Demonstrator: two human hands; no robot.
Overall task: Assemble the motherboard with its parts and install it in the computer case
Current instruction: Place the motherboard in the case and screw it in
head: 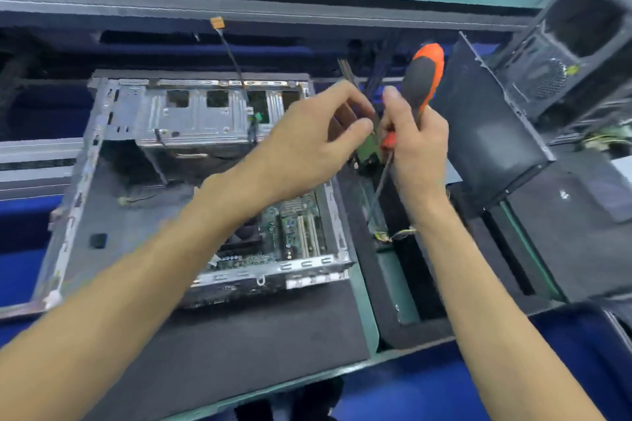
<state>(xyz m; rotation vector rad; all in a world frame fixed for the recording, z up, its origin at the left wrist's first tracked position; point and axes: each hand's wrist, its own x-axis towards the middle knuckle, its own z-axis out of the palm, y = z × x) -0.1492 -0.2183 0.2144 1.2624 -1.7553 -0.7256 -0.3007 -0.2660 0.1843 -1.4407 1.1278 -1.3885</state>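
Motherboard (294, 232) lies in the case (102, 202), below both hands' fingers (355, 125).

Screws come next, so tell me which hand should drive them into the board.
Right. The right hand already grips the screwdriver, shaft pointing down beside the case. The left hand holds no tool; its fingers are curled near the screwdriver, probably better suited to feeding screws.

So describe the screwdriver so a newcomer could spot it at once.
Start at the open metal computer case on the dark mat. Just right of its far corner, the right hand grips the screwdriver, the only thing here with an orange and black handle.
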